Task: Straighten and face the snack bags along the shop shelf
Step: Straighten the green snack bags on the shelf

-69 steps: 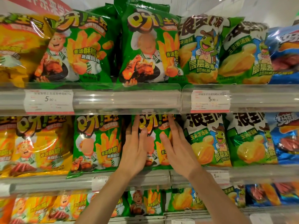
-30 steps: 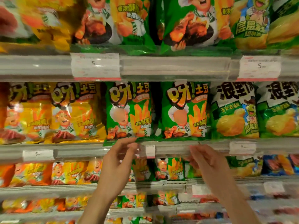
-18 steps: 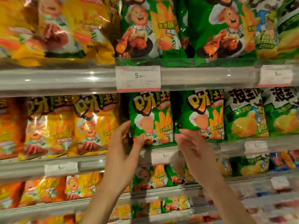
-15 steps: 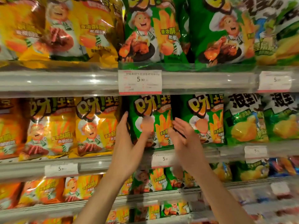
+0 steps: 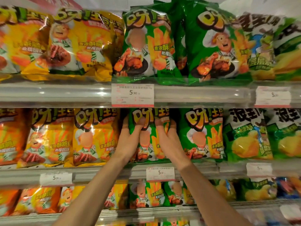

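Raised hands [image 5: 150, 137] now grip green bag [image 5: 149, 128].

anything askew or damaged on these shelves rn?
The top shelf's green fries snack bag leans right, overlapping its green neighbour. Both hands, left and right, grip the middle shelf's green bag. Nothing torn or spilled.
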`<state>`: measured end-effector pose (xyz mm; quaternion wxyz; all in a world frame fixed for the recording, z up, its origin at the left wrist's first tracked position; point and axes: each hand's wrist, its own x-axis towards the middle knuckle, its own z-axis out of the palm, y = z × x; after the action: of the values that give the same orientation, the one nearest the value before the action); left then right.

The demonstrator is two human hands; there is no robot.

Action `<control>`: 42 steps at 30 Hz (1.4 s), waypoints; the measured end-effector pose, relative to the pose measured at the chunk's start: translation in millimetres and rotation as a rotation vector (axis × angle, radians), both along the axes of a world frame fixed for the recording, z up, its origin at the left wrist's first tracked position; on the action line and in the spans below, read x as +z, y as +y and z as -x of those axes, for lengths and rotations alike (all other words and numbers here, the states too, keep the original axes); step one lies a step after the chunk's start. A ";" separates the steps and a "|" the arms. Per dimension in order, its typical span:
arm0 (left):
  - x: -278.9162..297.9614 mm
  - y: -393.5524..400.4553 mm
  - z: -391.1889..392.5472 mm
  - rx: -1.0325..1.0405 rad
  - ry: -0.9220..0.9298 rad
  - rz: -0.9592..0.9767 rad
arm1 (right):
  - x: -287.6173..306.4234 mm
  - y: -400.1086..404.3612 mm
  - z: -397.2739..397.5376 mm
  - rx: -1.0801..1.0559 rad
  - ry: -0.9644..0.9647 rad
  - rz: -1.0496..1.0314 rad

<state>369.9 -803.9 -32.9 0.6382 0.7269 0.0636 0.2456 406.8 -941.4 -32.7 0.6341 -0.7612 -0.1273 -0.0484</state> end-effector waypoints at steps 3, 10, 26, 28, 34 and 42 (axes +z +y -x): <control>-1.7 -5.0 0.9 0.054 0.023 -0.029 | -2.1 -3.2 1.2 -0.022 -0.017 -0.021; -8.4 -10.6 -0.7 0.190 0.047 -0.152 | -2.8 -3.4 2.3 -0.058 -0.045 0.042; -3.6 -9.9 12.3 0.016 -0.005 -0.136 | -6.7 -77.5 11.6 -0.436 -0.821 1.037; -5.1 -10.9 10.4 0.012 0.000 -0.111 | -16.7 -87.4 3.5 -0.418 -0.881 1.071; -6.1 -21.2 6.4 0.014 0.008 -0.105 | -17.2 -100.5 -4.5 -0.399 -0.945 0.985; -13.1 -13.2 15.2 -0.026 0.017 -0.111 | -10.3 -58.2 36.3 -0.203 -0.662 0.482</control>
<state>354.7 -817.0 -46.0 0.5994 0.7641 0.0457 0.2340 370.4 -999.6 -43.0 0.3548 -0.8398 -0.2560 -0.3213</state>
